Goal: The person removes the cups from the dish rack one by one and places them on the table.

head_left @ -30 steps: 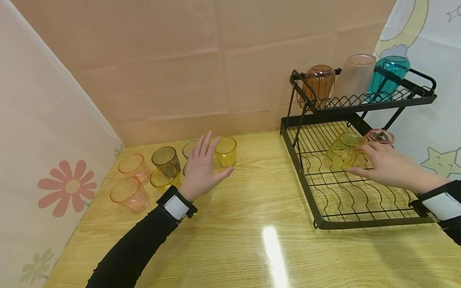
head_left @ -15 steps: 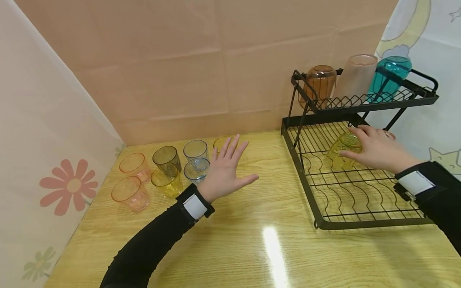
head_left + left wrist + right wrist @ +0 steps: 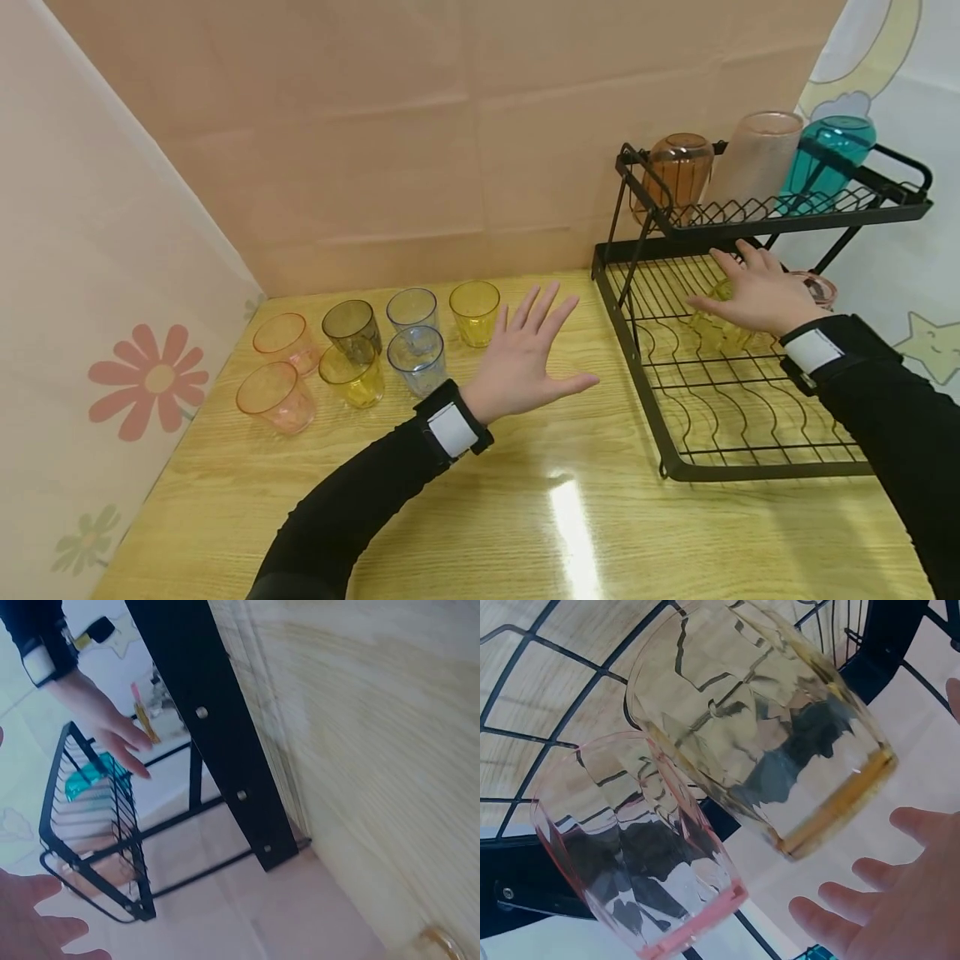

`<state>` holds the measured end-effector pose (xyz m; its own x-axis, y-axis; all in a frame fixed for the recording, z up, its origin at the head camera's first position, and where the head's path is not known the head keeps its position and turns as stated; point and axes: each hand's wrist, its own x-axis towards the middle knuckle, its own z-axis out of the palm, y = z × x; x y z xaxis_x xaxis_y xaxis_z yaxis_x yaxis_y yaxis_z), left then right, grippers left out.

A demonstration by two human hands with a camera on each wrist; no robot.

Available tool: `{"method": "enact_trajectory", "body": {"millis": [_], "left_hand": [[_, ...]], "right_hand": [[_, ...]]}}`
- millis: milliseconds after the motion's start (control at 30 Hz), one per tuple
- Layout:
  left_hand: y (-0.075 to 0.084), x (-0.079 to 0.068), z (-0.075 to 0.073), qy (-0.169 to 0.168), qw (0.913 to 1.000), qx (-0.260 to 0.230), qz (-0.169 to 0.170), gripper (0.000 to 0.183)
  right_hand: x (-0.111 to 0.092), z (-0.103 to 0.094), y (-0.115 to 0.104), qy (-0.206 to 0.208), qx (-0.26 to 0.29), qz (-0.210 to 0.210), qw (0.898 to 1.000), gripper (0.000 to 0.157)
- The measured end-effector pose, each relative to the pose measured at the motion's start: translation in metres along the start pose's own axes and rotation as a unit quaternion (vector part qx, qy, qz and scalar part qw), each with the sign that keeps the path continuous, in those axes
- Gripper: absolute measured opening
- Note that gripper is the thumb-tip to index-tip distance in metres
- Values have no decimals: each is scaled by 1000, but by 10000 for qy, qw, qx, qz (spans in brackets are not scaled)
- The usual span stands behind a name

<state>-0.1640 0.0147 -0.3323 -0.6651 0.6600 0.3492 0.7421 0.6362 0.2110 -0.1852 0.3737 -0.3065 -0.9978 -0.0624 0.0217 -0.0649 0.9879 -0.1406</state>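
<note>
My left hand (image 3: 521, 367) hovers over the table with fingers spread, just right of the blue-rimmed glasses and holding nothing. Its fingertips overlap a yellow glass (image 3: 472, 310) in the head view. Over the lower tier of the black dish rack (image 3: 628, 379), my right hand (image 3: 768, 292) has its fingers extended and nothing in its grasp. Beneath it an upside-down yellow glass (image 3: 757, 712) stands on the wires, partly hidden by the hand in the head view. Beside that glass is an upside-down pink-rimmed glass (image 3: 645, 840). The right wrist view shows the fingers apart from both.
On the rack's upper tier stand a brown glass (image 3: 678, 171), a frosted pink tumbler (image 3: 757, 162) and a teal glass (image 3: 836, 154). Left on the table are orange-pink glasses (image 3: 277, 396), a dark glass (image 3: 352, 327), another yellow glass (image 3: 352, 382) and blue-rimmed glasses (image 3: 417, 358).
My left hand has moved right, uncovering the blue-rimmed glasses. My right hand has shifted left and up, from beside the pink-rimmed glass to over the yellow one in the rack.
</note>
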Motion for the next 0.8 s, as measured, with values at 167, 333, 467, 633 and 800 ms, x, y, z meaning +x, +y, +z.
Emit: {"method": "enact_trajectory", "body": {"millis": [167,333,467,633,800], "left_hand": [[12,5,7,-83,9999,47,123,96],[20,6,13,-287,9995,4,108,97],[24,7,18,-397,9991,-8,141,96],[32,9,26,-546,9983,41,185,98],[42,13,32,-604,9977,34,301,98]], "right_hand": [[7,7,3,-80,-67,67,9999,96],[8,18,4,-165,-118,214,9996,95],[7,26,6,91,-287,236,9993,83],[8,33,7,603,-521,73,9968,61],[9,35,6,676,-572,110,9960,57]]}}
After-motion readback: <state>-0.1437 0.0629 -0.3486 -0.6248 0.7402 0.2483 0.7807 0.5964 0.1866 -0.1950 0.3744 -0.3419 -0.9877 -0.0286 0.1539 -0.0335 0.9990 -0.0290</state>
